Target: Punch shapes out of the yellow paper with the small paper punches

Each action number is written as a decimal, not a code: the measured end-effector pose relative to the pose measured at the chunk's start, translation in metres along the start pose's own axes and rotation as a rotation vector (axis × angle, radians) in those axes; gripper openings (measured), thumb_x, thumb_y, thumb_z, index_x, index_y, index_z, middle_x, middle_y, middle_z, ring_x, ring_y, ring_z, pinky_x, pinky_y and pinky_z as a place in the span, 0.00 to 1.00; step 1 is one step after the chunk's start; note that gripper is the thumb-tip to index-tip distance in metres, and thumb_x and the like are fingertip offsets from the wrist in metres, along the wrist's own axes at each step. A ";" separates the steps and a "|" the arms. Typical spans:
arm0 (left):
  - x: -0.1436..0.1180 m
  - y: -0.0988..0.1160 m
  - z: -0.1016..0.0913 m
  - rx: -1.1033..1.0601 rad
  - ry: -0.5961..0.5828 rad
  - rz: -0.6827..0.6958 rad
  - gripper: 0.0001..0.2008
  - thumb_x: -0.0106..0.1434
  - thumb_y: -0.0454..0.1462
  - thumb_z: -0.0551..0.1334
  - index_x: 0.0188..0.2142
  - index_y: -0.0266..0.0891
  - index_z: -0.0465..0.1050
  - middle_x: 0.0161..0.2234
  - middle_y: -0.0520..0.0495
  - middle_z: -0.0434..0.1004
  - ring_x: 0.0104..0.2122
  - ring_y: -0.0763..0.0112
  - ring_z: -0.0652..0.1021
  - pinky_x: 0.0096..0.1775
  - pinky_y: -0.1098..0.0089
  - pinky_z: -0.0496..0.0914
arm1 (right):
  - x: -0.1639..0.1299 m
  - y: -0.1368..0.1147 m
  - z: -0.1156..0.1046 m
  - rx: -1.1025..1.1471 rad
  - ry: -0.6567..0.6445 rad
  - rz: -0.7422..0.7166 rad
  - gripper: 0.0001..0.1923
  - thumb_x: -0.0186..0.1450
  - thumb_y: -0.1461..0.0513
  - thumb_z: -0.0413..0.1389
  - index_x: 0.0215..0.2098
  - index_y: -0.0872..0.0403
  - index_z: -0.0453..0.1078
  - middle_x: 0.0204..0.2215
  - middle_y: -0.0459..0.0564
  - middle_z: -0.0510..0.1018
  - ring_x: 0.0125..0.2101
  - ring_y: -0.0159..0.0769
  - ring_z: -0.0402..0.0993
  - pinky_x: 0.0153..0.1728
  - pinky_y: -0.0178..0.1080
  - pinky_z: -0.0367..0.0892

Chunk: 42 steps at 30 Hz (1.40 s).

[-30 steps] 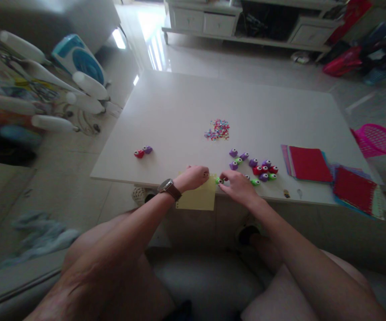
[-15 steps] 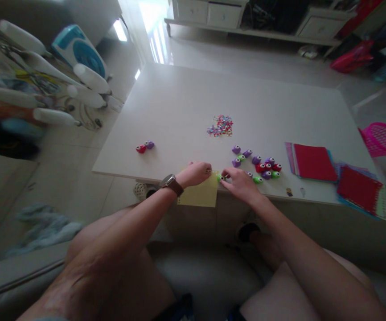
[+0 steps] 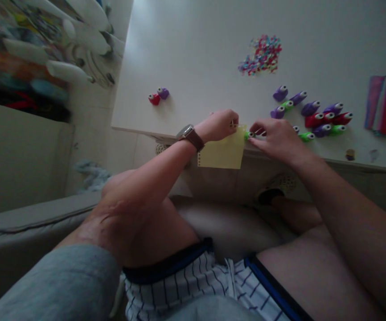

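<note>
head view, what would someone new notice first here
Both hands meet at the near edge of the white table: the left hand pinches a pale yellow sheet that hangs over the edge, and the right hand presses a small green punch onto its corner. Right of them lies a cluster of small punches, purple, red and green, and farther back a heap of coloured paper bits.

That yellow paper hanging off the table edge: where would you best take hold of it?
Probably the yellow paper by its free lower edge, coming from below the table rim: that half overhangs unsupported, while the left hand and right hand crowd its top.
</note>
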<state>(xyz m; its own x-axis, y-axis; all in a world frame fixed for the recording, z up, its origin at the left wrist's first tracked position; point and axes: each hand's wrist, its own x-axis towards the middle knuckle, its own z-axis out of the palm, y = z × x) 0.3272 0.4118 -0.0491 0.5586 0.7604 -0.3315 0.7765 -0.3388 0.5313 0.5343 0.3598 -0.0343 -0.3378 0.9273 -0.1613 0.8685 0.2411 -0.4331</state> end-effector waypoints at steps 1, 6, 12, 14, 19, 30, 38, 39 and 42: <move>-0.001 0.000 -0.001 0.000 0.000 0.006 0.16 0.66 0.36 0.57 0.50 0.34 0.77 0.42 0.43 0.80 0.48 0.66 0.77 0.50 0.67 0.67 | 0.000 -0.001 -0.001 -0.007 -0.013 0.011 0.07 0.68 0.61 0.61 0.42 0.57 0.76 0.40 0.56 0.82 0.40 0.40 0.77 0.43 0.42 0.68; -0.004 -0.002 -0.008 0.019 -0.017 0.063 0.22 0.72 0.34 0.43 0.50 0.23 0.72 0.44 0.44 0.77 0.51 0.63 0.77 0.50 0.65 0.65 | 0.002 -0.003 0.001 0.004 -0.079 0.027 0.17 0.73 0.53 0.56 0.48 0.59 0.75 0.48 0.57 0.81 0.48 0.39 0.76 0.50 0.44 0.66; -0.011 -0.010 -0.010 0.013 0.042 0.089 0.17 0.67 0.37 0.54 0.51 0.29 0.70 0.41 0.47 0.77 0.46 0.64 0.80 0.44 0.66 0.67 | 0.007 -0.013 0.003 -0.022 -0.067 0.025 0.26 0.73 0.45 0.51 0.49 0.57 0.76 0.49 0.52 0.82 0.47 0.35 0.78 0.47 0.44 0.65; -0.014 -0.012 -0.012 0.040 0.020 0.126 0.24 0.70 0.38 0.43 0.52 0.22 0.69 0.41 0.45 0.75 0.47 0.62 0.79 0.43 0.65 0.62 | 0.009 -0.018 0.002 -0.040 -0.057 0.037 0.25 0.72 0.46 0.53 0.48 0.58 0.77 0.45 0.51 0.84 0.45 0.35 0.79 0.44 0.43 0.66; -0.019 -0.015 -0.015 -0.001 -0.079 0.053 0.17 0.71 0.42 0.59 0.50 0.29 0.75 0.42 0.45 0.78 0.45 0.68 0.72 0.46 0.65 0.63 | 0.016 -0.023 0.002 0.036 -0.048 0.023 0.08 0.66 0.59 0.64 0.43 0.53 0.78 0.37 0.51 0.84 0.39 0.40 0.80 0.45 0.45 0.70; -0.015 -0.022 -0.006 -0.050 -0.002 0.070 0.17 0.57 0.31 0.68 0.48 0.35 0.79 0.40 0.47 0.79 0.40 0.70 0.74 0.42 0.70 0.65 | 0.019 -0.017 0.006 0.070 -0.009 -0.064 0.06 0.62 0.65 0.62 0.38 0.54 0.77 0.35 0.53 0.83 0.36 0.43 0.79 0.39 0.43 0.71; -0.013 -0.024 -0.003 -0.053 0.038 0.079 0.19 0.56 0.33 0.68 0.49 0.39 0.79 0.43 0.45 0.80 0.42 0.66 0.75 0.44 0.67 0.66 | 0.018 -0.010 0.009 0.108 0.002 -0.082 0.06 0.63 0.63 0.61 0.39 0.52 0.76 0.37 0.54 0.83 0.37 0.45 0.79 0.41 0.44 0.72; -0.012 -0.024 -0.003 -0.051 0.043 0.084 0.19 0.56 0.34 0.68 0.48 0.39 0.79 0.43 0.45 0.80 0.42 0.66 0.76 0.44 0.67 0.66 | 0.018 -0.011 0.009 0.113 0.004 -0.082 0.06 0.64 0.63 0.61 0.40 0.52 0.76 0.37 0.55 0.83 0.38 0.45 0.79 0.41 0.45 0.72; -0.013 -0.024 -0.002 -0.042 0.045 0.109 0.18 0.57 0.34 0.68 0.48 0.40 0.78 0.45 0.45 0.78 0.45 0.64 0.75 0.47 0.66 0.66 | 0.020 -0.014 0.009 0.120 0.014 -0.074 0.06 0.64 0.63 0.60 0.40 0.52 0.76 0.38 0.55 0.83 0.39 0.46 0.79 0.43 0.46 0.73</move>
<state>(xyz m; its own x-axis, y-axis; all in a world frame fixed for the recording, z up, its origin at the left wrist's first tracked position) 0.3006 0.4114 -0.0563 0.6247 0.7446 -0.2350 0.6984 -0.3982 0.5947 0.5121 0.3724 -0.0396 -0.3936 0.9123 -0.1128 0.7913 0.2738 -0.5467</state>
